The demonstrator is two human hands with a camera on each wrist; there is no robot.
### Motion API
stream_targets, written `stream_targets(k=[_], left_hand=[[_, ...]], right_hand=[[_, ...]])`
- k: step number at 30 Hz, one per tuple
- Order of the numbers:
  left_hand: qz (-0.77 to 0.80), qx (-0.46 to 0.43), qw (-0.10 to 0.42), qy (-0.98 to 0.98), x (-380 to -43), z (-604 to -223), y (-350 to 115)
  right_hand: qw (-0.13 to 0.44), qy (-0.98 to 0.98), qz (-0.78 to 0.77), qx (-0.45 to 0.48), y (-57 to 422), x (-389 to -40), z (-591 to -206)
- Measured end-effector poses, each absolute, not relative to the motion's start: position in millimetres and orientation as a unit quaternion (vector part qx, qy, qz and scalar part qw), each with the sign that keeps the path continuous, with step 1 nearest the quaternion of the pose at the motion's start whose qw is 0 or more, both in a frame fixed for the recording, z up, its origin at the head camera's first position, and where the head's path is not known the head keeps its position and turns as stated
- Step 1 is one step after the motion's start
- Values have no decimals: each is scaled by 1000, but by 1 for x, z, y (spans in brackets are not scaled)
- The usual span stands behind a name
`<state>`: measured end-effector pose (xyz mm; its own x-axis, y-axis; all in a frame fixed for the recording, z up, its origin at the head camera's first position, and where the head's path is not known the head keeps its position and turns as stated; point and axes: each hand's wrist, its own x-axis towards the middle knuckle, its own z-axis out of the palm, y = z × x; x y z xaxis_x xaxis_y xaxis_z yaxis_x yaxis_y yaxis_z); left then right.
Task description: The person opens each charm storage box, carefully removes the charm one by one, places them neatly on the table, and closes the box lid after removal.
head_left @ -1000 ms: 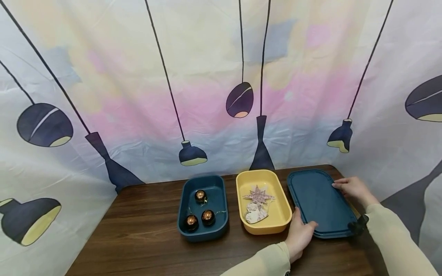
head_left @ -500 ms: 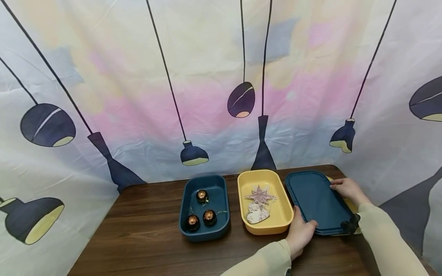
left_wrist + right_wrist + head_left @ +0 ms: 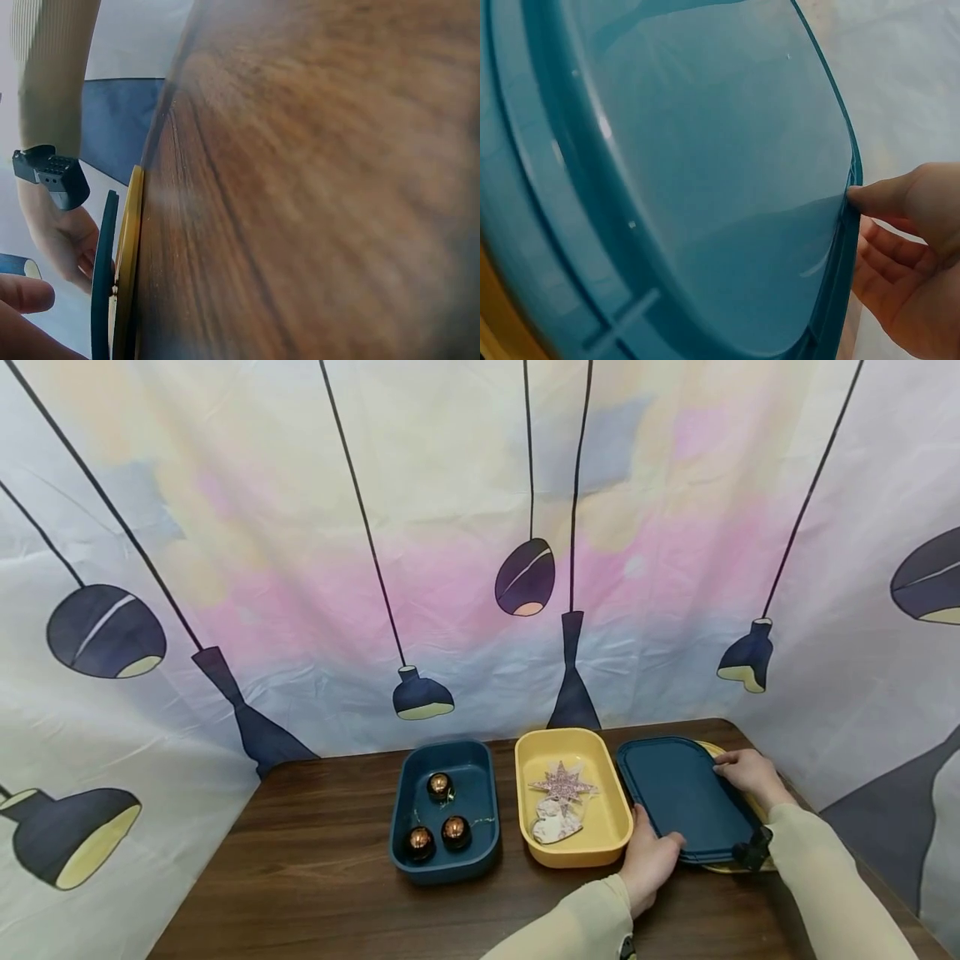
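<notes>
My right hand [image 3: 750, 772] pinches the far right edge of a dark blue lid [image 3: 682, 793], thumb on top, as the right wrist view shows. At the lid's near left side, my left hand [image 3: 647, 864] holds its edge, the thumb over it; its other fingers are partly hidden. Under the blue lid lies a yellow lid [image 3: 129, 255], showing along the right and near edges. In the left wrist view the blue lid [image 3: 103, 281] tilts slightly above it. Left of the hands stands a yellow box [image 3: 611, 827] with a glittery star [image 3: 561, 783] and a pale heart-shaped ornament [image 3: 555, 823].
A dark blue box [image 3: 480, 852] with black-and-copper ball ornaments [image 3: 455, 832] stands left of the yellow box, on the brown wooden table [image 3: 315, 843]. Close behind the table hangs a cloth [image 3: 450, 568] printed with lamps.
The blue lid has slid left and a little down in the head view, baring more of the yellow lid. My right hand has moved left with it; my left hand has barely moved.
</notes>
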<state>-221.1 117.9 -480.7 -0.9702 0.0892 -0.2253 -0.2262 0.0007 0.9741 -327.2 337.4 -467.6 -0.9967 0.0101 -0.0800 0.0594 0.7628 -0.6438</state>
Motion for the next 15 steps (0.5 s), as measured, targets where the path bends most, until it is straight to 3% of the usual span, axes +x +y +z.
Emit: stream_targets(k=[15], left_hand=[[707,-61,91,698,-224,-483,122]], right_hand=[[13,938,-345,38,324,-332,-470]])
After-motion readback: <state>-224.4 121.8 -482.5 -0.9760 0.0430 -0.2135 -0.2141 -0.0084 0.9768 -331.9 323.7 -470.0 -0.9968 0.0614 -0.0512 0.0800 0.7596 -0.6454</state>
